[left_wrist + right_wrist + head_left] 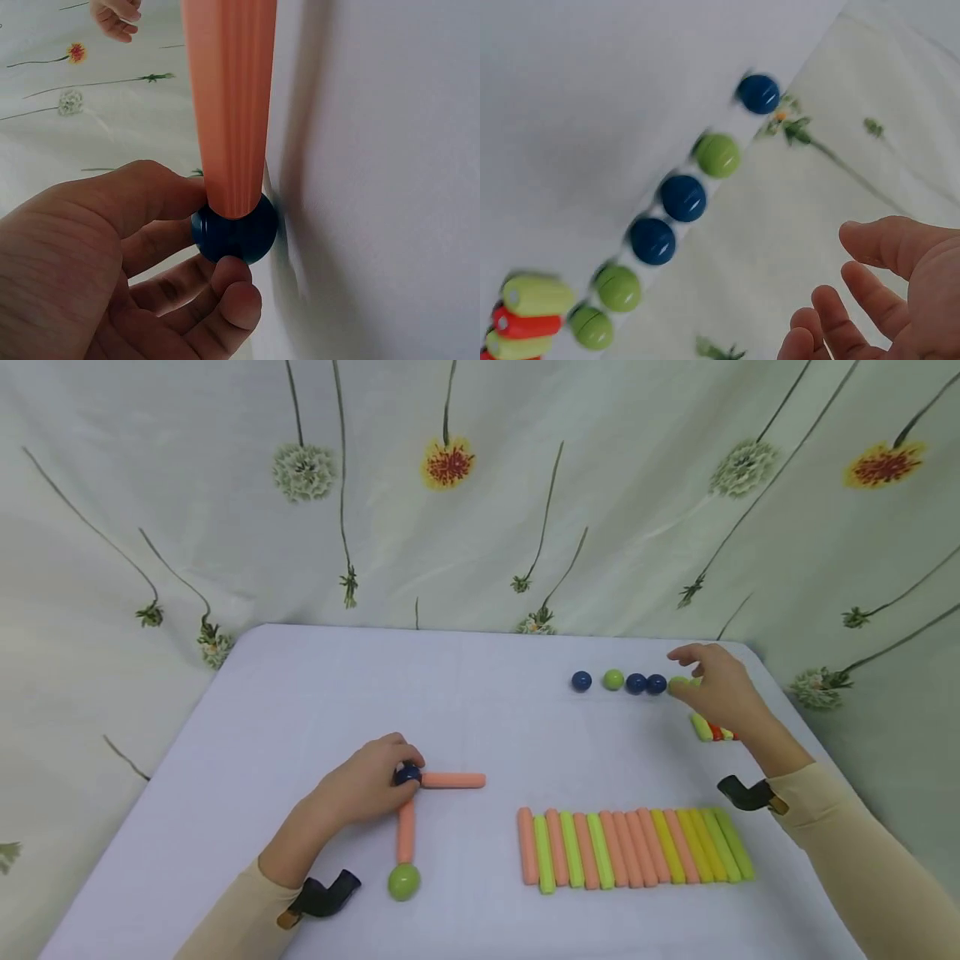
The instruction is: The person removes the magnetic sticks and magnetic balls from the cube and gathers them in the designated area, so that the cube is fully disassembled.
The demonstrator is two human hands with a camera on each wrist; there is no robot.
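Observation:
My left hand [365, 783] pinches a dark blue ball [234, 238] between thumb and fingers, close over the tabletop. Against that ball sits the end of an orange ridged stick [231, 112]. From it one orange stick [454, 781] points right and another orange stick [406, 833] runs toward me, ending at a green ball [404, 882]. My right hand [722, 687] hovers by the row of balls at the back right, fingers spread and holding nothing in the right wrist view. It partly hides the green balls [618, 289] at the row's end.
Several blue balls [581, 682] and a green ball [613, 679] continue that row. Short green and red sticks [529, 325] lie beside it, partly behind my right hand. A long row of orange, green and yellow sticks [633, 849] lies at the front right. Flowered cloth [480, 527] hangs behind the table.

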